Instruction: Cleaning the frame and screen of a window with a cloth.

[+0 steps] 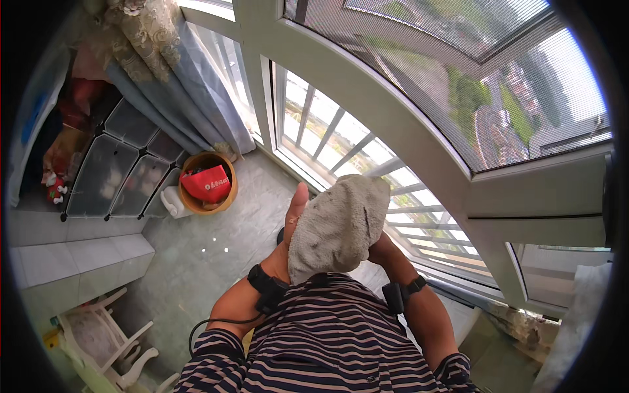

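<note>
A crumpled grey terry cloth [339,223] is held up in front of my torso, between both hands. My left hand [293,221] supports it from the left side, thumb pointing up and the other fingers hidden behind the fabric. On the right, my right hand [378,249] grips the cloth's lower edge, and its fingers are mostly covered. A dark crease or mark runs down the cloth's right part. Both wrists carry black strapped devices, and a cable leads from the left one [268,290].
A barred lower window [339,132] lies just beyond the cloth, with a screened window [442,83] at upper right. Blue curtains [172,98], a round bin [233,189] with a red bag, and a translucent cube cabinet [100,169] stand left. A pale chair [93,339] is lower left.
</note>
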A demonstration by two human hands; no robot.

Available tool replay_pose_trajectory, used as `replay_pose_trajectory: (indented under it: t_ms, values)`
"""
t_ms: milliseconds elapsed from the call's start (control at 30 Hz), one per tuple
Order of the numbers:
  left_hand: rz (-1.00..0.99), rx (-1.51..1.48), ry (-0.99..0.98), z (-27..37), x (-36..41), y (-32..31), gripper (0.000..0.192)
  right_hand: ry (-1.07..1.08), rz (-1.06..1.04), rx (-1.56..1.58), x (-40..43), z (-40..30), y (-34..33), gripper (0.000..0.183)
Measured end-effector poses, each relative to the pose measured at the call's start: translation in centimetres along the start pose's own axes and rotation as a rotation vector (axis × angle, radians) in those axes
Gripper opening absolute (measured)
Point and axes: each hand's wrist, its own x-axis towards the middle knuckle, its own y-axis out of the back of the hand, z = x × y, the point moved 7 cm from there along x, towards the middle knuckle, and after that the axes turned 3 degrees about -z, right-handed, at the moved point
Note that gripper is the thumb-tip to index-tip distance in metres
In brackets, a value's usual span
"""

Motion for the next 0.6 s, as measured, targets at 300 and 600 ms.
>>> replay_pose_trajectory:
  t_ms: [300,600]
  values:
    - [0.116,0.269,-0.215,7.9,-3.1,-0.8,0.067,0.187,0.419,-0.013,-3.9,-6.6,1.2,0.040]
    - [0.158,0.254,-0.104,9.3,-3.8,-0.8,0.065,0.250,0.629,-0.234,-4.8,-10.5,-0.6,0.037]
